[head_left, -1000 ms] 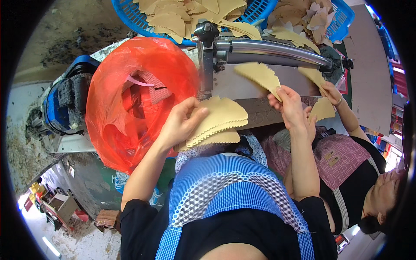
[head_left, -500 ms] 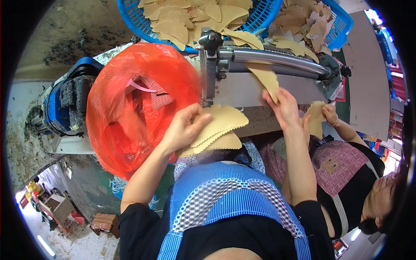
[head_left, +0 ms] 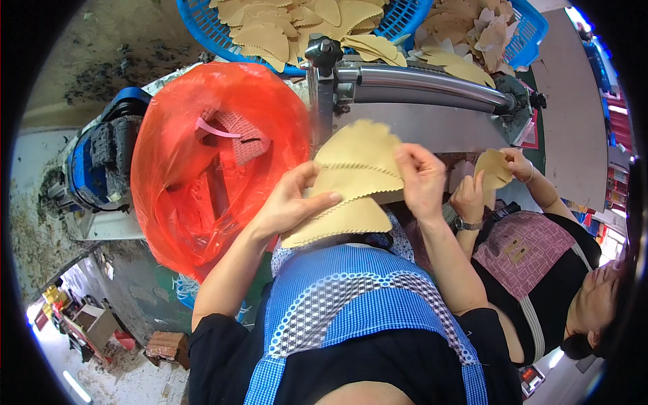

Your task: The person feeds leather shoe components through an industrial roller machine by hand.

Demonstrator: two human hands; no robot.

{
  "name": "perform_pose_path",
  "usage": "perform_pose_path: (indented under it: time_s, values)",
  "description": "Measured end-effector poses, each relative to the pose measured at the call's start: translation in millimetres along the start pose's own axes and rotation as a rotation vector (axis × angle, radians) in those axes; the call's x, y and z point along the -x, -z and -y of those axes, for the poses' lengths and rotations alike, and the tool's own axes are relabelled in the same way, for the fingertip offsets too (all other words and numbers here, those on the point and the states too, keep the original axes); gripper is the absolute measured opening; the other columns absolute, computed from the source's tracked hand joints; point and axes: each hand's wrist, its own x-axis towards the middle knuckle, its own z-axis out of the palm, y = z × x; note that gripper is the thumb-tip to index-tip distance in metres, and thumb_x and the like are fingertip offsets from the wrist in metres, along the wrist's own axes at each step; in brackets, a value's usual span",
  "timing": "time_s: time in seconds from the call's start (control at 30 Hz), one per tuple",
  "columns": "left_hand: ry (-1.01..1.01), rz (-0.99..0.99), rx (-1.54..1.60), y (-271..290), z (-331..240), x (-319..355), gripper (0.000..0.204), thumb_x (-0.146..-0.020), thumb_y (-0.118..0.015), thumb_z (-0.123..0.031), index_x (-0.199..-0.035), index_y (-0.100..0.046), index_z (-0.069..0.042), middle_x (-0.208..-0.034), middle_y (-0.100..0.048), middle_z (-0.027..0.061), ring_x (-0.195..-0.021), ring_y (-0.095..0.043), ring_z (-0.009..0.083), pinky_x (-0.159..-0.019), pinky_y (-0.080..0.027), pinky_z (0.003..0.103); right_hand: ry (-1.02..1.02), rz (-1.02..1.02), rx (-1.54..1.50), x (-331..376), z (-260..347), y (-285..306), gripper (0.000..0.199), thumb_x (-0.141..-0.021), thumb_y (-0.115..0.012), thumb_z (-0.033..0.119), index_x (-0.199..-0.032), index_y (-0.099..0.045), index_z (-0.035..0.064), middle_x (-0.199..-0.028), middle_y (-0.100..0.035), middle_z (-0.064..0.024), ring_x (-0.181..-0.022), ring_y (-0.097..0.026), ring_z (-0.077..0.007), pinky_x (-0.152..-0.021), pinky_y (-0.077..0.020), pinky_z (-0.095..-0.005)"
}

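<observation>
Both hands on a fanned stack of tan scalloped pieces, just below the machine's arm.

I see my left hand (head_left: 293, 206) closed around the lower left of the stack of scalloped tan pieces (head_left: 351, 189), thumb lying across the top and fingers underneath, while my right hand (head_left: 420, 179) pinches the stack's right edge, fingers curled over the uppermost piece. The stack sits in front of my blue checked apron (head_left: 351, 317), right under the metal machine arm (head_left: 425, 84), with the orange plastic bag (head_left: 202, 169) to its left and blue baskets (head_left: 202, 27) of the same pieces beyond. I judge I am squaring or separating the top piece; the next move calls for lifting one piece clear without dragging the others along. Beside me on the right a co-worker's hand (head_left: 516, 162) holds another such piece.
</observation>
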Motion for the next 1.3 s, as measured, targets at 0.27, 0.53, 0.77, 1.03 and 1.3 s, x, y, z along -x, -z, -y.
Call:
perform_pose_path:
  time_s: [0.27, 0.53, 0.77, 1.03, 1.3]
  values:
    - [0.004, -0.02, -0.206, 5, -9, 4, 0.034, -0.09, -0.071, -0.017, -0.115, -0.056, 0.001, -0.101, -0.064, 0.0038, -0.09, -0.06, 0.0076, -0.08, -0.049, 0.024, -0.411, -0.095, -0.677, -61, 17, 16, 0.022, -0.1, -0.048, 0.01, -0.111, -0.059, -0.0062, -0.11, -0.065, -0.0167, -0.096, -0.067, -0.0208, -0.085, -0.0545, -0.0262]
    - [-0.003, -0.077, -0.111, 6, -8, 9, 0.032, -0.088, -0.072, -0.013, -0.113, -0.058, 0.001, -0.102, -0.065, 0.0041, -0.093, -0.061, 0.0084, -0.081, -0.051, 0.023, -0.424, 0.061, -0.027, -33, 14, 23, 0.025, -0.1, -0.053, 0.021, -0.109, -0.063, -0.0003, -0.08, -0.067, -0.0052, -0.062, -0.058, -0.0063, -0.06, -0.0493, -0.0208]
    - [-0.052, -0.163, -0.254, 10, -2, 0, 0.023, -0.093, -0.067, -0.02, -0.1, -0.062, 0.001, -0.087, -0.065, 0.0023, -0.079, -0.058, 0.005, -0.068, -0.048, 0.022, -0.4, 0.109, -0.395, -47, 19, 0, 0.026, -0.099, -0.055, 0.019, -0.117, -0.059, 0.0002, -0.102, -0.069, -0.0135, -0.093, -0.067, -0.0176, -0.082, -0.0544, -0.0278]
    - [-0.047, -0.164, -0.309, 5, -10, -12, 0.027, -0.096, -0.063, -0.023, -0.106, -0.065, 0.002, -0.087, -0.067, 0.0026, -0.075, -0.059, 0.0049, -0.066, -0.049, 0.022, 0.062, 0.361, 0.123, 0, 41, -16, 0.026, -0.093, -0.066, 0.024, -0.082, -0.06, 0.0011, -0.072, -0.058, 0.0032, -0.063, -0.053, -0.0053, -0.055, -0.043, -0.0238]
    - [0.025, -0.056, -0.014, 1, -4, -17, 0.031, -0.099, -0.059, -0.028, -0.104, -0.068, 0.001, -0.083, -0.067, -0.0002, -0.075, -0.059, 0.0036, -0.064, -0.048, 0.021, -0.371, 0.3, -0.438, 10, 43, -25, 0.033, -0.096, -0.064, 0.025, -0.072, -0.059, 0.0025, -0.061, -0.054, 0.0058, -0.054, -0.046, -0.0015, -0.048, -0.0361, -0.0208]
